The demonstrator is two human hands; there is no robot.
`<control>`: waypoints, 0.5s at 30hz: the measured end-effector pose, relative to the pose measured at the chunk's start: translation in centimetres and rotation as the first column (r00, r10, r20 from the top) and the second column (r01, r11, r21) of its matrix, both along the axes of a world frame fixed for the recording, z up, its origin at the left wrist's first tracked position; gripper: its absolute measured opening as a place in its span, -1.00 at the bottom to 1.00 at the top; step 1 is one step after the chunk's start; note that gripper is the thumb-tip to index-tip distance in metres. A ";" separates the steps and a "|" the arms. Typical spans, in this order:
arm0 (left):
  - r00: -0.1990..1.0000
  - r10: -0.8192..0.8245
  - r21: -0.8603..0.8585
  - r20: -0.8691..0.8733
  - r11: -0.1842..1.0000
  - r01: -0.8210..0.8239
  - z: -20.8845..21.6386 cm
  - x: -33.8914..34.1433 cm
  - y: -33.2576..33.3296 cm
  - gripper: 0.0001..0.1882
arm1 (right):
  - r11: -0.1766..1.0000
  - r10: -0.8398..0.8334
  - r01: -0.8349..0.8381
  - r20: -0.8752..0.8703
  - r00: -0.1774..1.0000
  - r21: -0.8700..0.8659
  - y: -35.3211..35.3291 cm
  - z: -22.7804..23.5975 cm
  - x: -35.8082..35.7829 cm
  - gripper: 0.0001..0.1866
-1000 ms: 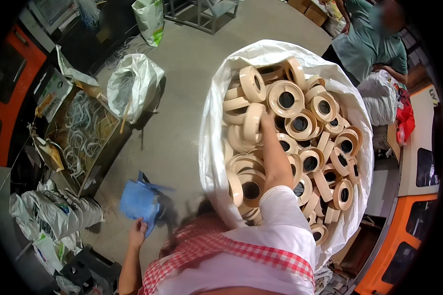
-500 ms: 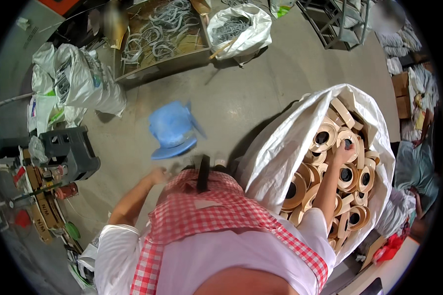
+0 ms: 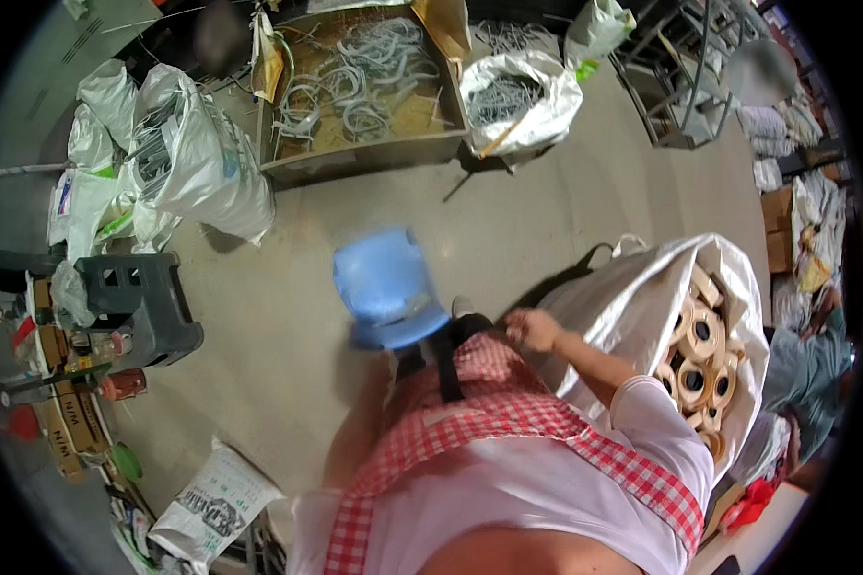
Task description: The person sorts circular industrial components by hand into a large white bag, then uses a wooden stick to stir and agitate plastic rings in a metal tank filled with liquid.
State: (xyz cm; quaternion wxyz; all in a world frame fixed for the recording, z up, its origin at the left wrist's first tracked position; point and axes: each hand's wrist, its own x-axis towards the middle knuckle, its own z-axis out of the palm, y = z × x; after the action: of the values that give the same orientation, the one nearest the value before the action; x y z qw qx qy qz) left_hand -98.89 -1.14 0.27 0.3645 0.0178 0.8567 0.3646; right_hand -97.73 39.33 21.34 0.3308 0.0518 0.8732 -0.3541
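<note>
A small blue plastic chair [image 3: 384,278] with a backrest stands in front of my legs, slightly blurred. My left hand [image 3: 382,362] is low beside its near edge, smeared by motion, and its fingers cannot be made out; whether it touches the chair I cannot tell. My right hand [image 3: 534,330] is at the left side of a big white woven sack [image 3: 604,302], fingers curled in, with nothing visible in them. Beige ring-shaped spools with dark centres [image 3: 705,331] fill the sack at my right.
A shallow bin [image 3: 364,153] of grey plastic strips is ahead, with a white sack [image 3: 556,96] of similar strips beside it. More filled sacks [image 3: 201,163] and a dark grey plastic stool [image 3: 153,307] stand left. A printed white bag [image 3: 211,508] lies lower left; a metal frame [image 3: 676,86] is far right.
My right hand has left the spools inside the sack and moved left, outside its edge. My left hand has come in toward the chair. The view has shifted, and the chair appears turned.
</note>
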 end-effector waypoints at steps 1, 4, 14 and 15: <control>0.983 0.183 0.050 0.033 0.982 -0.184 -3.3 0.8 0.3 -0.56 | 0.994 0.097 -0.092 -0.071 0.993 0.065 -1.1 -0.8 -0.5 -0.63; 0.976 0.147 0.054 -0.158 0.989 -0.140 -3.9 -0.6 4.0 -0.53 | 0.961 0.128 -0.165 0.173 0.977 0.222 0.5 -7.3 0.9 -0.61; 0.911 0.356 -0.308 -0.208 0.860 -0.406 -4.9 -0.3 5.8 -0.77 | 0.956 0.293 -0.284 0.224 0.929 -0.073 10.5 -4.7 -13.8 -0.53; 0.776 0.576 -0.119 -0.257 0.778 -0.617 -5.3 1.2 5.9 -0.80 | 0.944 0.330 -0.319 0.222 0.918 -0.085 11.8 -6.0 -14.5 -0.53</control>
State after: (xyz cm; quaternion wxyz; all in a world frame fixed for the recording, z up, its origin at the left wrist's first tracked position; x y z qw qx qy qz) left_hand -97.64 4.73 -5.03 0.1387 -0.2541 0.8823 0.3713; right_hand -112.24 51.12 15.34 0.4859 -0.0601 0.8164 -0.3063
